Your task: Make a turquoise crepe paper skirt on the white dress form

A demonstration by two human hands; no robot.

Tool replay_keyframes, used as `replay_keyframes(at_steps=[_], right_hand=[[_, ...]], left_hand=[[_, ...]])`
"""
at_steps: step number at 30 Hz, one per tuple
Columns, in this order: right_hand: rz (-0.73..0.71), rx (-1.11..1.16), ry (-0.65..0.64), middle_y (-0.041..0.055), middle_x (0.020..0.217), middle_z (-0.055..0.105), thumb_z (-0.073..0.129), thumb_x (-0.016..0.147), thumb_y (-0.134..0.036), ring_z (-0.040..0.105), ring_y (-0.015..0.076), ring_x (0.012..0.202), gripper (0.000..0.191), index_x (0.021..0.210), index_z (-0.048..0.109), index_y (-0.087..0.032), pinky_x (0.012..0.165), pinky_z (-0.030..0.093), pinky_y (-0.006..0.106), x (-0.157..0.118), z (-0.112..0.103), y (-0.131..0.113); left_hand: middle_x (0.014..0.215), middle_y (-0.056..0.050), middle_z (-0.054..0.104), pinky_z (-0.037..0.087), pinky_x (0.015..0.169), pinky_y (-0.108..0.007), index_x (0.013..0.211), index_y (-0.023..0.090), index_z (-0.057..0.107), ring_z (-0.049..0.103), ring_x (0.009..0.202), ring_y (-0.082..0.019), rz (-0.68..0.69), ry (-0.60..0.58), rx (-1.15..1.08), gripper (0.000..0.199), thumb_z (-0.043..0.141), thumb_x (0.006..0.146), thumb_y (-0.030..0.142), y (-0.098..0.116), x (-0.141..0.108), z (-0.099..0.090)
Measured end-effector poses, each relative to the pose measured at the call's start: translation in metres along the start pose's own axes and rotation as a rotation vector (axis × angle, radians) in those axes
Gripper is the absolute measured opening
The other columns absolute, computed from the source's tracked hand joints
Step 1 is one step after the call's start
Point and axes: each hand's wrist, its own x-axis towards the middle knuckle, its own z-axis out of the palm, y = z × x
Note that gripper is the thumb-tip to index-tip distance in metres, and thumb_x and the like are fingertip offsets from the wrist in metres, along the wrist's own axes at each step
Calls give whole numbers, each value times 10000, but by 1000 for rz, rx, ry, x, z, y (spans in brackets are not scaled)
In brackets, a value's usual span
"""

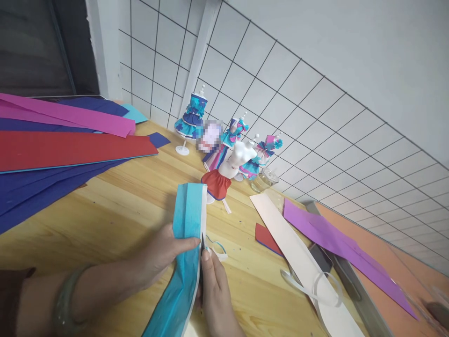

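Observation:
A long folded strip of turquoise crepe paper (187, 210) with a white border along its right edge runs up from the bottom of the view. My left hand (163, 255) grips it, thumb on top near that edge. In my right hand (215, 285) is a pair of dark scissors (203, 241), mostly hidden by my fingers, with the pointed blade at the white border. A thin curled offcut (219, 250) lies beside my right fingertips. Beyond the strip stands a small white mannequin (242, 154) in a red paper skirt (216, 183) with a blue hem.
Several dressed miniature mannequins (191, 117) stand by the tiled wall, near a glass jar (264, 180). Red (77, 149), pink and dark blue paper sheets lie at left. At right are a pale strip (287, 238), a purple strip (336, 245) and a small red piece (267, 238).

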Motion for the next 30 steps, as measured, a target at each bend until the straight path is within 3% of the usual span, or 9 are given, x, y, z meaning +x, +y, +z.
replay_keyframes(at_steps=[5, 10, 19, 30], right_hand=[[31, 54, -16, 49, 1149, 642, 444, 876, -519, 524, 228, 1135, 446, 1139, 619, -204, 975, 395, 317, -1, 0, -1], [64, 73, -1, 32, 1263, 583, 473, 882, -471, 437, 203, 1242, 401, 1161, 609, -218, 999, 374, 284, -1, 0, -3], [33, 25, -100, 46, 1296, 555, 372, 920, -486, 380, 203, 1290, 455, 1241, 545, -214, 1045, 330, 308, 2, -6, 1], [21, 19, -114, 34, 1277, 570, 355, 936, -461, 453, 172, 1228, 416, 1210, 564, -229, 1033, 345, 276, 2, -7, 5]], left_hand=[[820, -36, 695, 492, 725, -315, 854, 150, 627, 629, 796, -210, 7, 2, 51, 185, 669, 715, 264, -3, 1, -2], [825, -29, 697, 494, 724, -318, 867, 162, 629, 634, 785, -207, 16, -2, 47, 183, 662, 725, 272, -8, 3, -4], [823, -22, 699, 495, 716, -309, 877, 163, 625, 635, 777, -199, 13, 0, 78, 191, 656, 708, 247, -9, 2, -2], [822, -12, 698, 496, 723, -313, 870, 178, 625, 632, 784, -201, 22, -14, 57, 192, 670, 705, 265, -12, 3, -3]])
